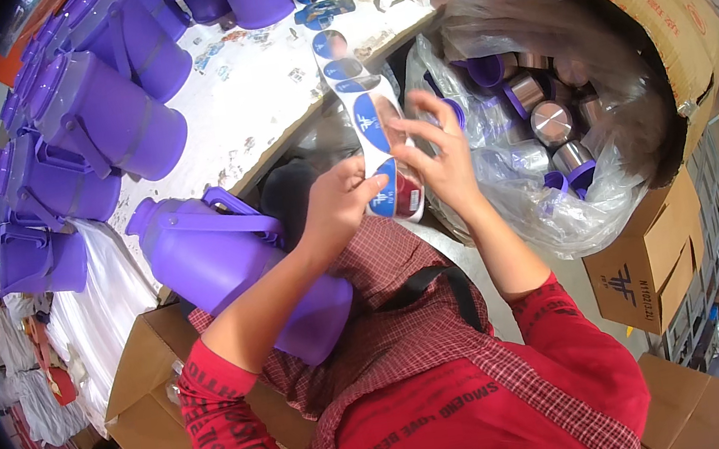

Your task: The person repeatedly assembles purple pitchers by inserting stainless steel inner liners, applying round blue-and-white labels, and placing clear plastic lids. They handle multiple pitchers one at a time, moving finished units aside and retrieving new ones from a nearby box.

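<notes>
A long strip of blue, white and dark red labels [371, 122] runs from the white table toward me. My left hand [340, 204] pinches its near end between thumb and fingers. My right hand [440, 153] is at the strip's right edge, thumb and index finger touching a label, other fingers raised and slightly blurred. Whether a label is lifting off the backing I cannot make out. A purple plastic jug [220, 249] with a handle lies tilted across my lap, partly under my left forearm, its mouth end toward the table.
Several purple jugs [109, 113] line the left of the white table [251, 74]. At right, a large open carton [655, 8] lined with clear plastic holds several steel-and-purple cups [552, 122]. Below it stands a smaller carton [645, 262]. An open carton [146, 374] is by my left side.
</notes>
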The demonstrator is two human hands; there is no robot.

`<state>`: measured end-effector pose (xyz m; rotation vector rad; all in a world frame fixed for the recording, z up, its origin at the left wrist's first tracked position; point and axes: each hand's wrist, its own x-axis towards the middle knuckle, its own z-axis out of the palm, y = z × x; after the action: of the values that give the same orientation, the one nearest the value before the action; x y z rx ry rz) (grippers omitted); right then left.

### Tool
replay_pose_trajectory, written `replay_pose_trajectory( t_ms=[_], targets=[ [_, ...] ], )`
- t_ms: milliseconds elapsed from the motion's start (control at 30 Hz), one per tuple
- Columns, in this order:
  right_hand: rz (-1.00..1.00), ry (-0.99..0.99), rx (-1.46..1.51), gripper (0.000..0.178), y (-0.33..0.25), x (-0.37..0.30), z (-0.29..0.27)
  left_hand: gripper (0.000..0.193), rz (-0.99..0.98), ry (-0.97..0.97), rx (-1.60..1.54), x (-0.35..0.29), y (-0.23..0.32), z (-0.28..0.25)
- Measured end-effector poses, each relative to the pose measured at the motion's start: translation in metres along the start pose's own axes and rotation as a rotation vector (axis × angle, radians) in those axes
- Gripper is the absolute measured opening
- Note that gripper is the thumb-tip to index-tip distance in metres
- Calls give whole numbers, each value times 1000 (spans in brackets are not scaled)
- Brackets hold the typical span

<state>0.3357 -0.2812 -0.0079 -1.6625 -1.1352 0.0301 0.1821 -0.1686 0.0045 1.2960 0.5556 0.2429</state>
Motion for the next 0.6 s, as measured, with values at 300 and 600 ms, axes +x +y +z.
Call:
replay_pose_trajectory(
  t_ms=[300,600],
  targets=[
    [-187,-4,-158,18,-8,-23,-15,24,265,60,454,7,2,12],
    [-434,-139,-406,17,-51,-92,-33,36,219,51,757,-23,21,15]
  ],
)
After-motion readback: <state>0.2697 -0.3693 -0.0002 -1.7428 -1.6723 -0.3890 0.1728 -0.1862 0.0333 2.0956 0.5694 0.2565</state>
